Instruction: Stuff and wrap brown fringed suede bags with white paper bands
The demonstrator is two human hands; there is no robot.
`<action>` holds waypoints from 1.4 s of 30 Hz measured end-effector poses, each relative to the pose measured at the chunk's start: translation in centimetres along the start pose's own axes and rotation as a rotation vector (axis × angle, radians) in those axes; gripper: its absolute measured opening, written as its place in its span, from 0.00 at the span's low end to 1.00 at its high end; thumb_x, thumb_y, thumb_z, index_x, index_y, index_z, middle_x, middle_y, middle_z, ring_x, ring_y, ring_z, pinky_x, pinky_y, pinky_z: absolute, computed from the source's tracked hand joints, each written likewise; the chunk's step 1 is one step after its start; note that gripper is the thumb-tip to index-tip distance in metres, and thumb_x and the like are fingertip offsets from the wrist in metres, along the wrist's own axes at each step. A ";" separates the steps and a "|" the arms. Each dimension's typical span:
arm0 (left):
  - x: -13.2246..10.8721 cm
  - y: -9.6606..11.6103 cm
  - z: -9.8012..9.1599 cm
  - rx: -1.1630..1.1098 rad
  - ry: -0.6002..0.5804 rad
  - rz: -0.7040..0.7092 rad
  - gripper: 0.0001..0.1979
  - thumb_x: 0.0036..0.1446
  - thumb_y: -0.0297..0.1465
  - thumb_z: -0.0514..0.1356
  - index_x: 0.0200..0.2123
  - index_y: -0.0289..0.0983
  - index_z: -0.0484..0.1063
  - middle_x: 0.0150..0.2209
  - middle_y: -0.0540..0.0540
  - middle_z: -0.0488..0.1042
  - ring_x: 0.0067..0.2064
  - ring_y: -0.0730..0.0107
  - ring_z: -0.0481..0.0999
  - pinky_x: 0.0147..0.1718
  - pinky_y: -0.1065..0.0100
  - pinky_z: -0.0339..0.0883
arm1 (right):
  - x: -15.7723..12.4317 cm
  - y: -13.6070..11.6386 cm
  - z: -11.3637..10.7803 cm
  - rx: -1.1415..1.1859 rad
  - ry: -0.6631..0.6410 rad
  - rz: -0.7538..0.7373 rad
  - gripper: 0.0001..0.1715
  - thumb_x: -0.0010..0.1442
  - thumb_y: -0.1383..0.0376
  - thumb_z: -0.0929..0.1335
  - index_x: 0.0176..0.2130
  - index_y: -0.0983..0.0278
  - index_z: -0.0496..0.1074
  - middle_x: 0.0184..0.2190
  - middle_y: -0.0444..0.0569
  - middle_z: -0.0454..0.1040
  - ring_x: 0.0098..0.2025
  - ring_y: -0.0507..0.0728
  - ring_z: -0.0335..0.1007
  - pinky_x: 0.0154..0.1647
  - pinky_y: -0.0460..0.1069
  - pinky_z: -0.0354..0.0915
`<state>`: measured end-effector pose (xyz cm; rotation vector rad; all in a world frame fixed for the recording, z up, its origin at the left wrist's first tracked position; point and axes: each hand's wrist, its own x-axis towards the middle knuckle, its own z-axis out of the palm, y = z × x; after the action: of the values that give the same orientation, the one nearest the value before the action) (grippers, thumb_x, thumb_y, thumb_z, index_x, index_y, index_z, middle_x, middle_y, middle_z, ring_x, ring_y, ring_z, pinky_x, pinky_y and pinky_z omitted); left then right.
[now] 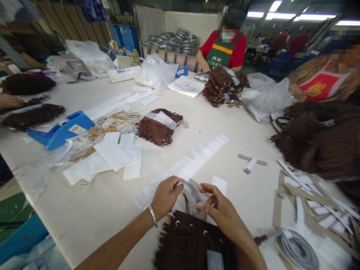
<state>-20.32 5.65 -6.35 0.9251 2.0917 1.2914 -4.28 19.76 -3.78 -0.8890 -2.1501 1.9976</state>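
Observation:
A dark brown fringed bag (194, 240) with gold-rimmed eyelets lies right in front of me at the table's near edge. Above its top edge arches a strap in a pale, see-through wrapping (194, 191). My left hand (167, 195), with a silver bangle at its wrist, pinches the upper end of this wrapped strap. Around the strap's other side curl the fingers of my right hand (218, 206), thumb and fingertips closed on it. A thin dark cord stands up between the hands. Under them lie white paper strips (194, 161).
A finished-looking fringed bag with a paper band (160, 125) lies mid-table. Left are a blue tape dispenser (67, 129), tags and white sheets (115, 153). Right are cardboard strips (281, 202), a grey coil (298, 249) and brown bags (320, 138). Co-workers (225, 45) stand across the table.

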 end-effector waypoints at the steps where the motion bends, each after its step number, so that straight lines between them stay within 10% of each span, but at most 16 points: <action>1: 0.0 0.0 0.1 -0.036 0.005 -0.025 0.12 0.59 0.31 0.56 0.44 0.41 0.76 0.40 0.49 0.77 0.43 0.65 0.74 0.43 0.68 0.63 | -0.2 0.0 0.0 -0.009 -0.037 0.014 0.31 0.52 0.59 0.74 0.54 0.58 0.66 0.42 0.47 0.74 0.28 0.51 0.64 0.29 0.47 0.60; 9: 0.0 -0.3 0.9 -0.243 0.034 -0.164 0.13 0.57 0.30 0.56 0.42 0.39 0.77 0.32 0.51 0.75 0.34 0.69 0.72 0.36 0.71 0.63 | -0.2 -0.3 1.0 0.045 -0.308 -0.021 0.13 0.52 0.62 0.75 0.37 0.62 0.71 0.31 0.41 0.71 0.34 0.52 0.64 0.34 0.46 0.59; 24: -0.4 0.4 2.0 -0.668 -0.109 -0.293 0.26 0.59 0.51 0.56 0.39 0.32 0.75 0.29 0.46 0.72 0.27 0.73 0.67 0.28 0.72 0.61 | 1.3 0.4 3.5 0.324 0.060 -0.118 0.13 0.61 0.57 0.69 0.41 0.60 0.65 0.37 0.46 0.75 0.36 0.53 0.70 0.39 0.48 0.66; 29: -0.3 0.7 1.7 -0.823 -0.158 -0.353 0.21 0.56 0.48 0.62 0.35 0.32 0.74 0.27 0.48 0.71 0.26 0.76 0.66 0.29 0.73 0.61 | 1.1 0.3 3.3 0.403 0.075 -0.143 0.14 0.58 0.58 0.71 0.41 0.60 0.66 0.39 0.46 0.75 0.39 0.55 0.70 0.44 0.50 0.66; 37: -0.7 0.5 1.5 -0.824 -0.317 -0.364 0.17 0.55 0.42 0.65 0.36 0.32 0.76 0.33 0.45 0.76 0.31 0.75 0.70 0.34 0.74 0.62 | 2.0 1.0 3.7 0.450 0.519 -0.212 0.14 0.56 0.59 0.72 0.38 0.60 0.65 0.29 0.41 0.72 0.31 0.51 0.67 0.34 0.46 0.64; 42: -0.9 0.2 1.8 -0.870 -0.363 -0.390 0.17 0.54 0.40 0.66 0.38 0.32 0.76 0.38 0.42 0.77 0.34 0.74 0.73 0.36 0.74 0.63 | 2.5 1.7 4.3 0.477 0.500 -0.186 0.18 0.56 0.58 0.73 0.40 0.59 0.63 0.31 0.42 0.72 0.32 0.53 0.69 0.33 0.47 0.66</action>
<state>-18.42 6.05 -6.82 0.3030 1.1503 1.4664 -7.59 17.00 -6.88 -0.9348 -1.3621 1.8245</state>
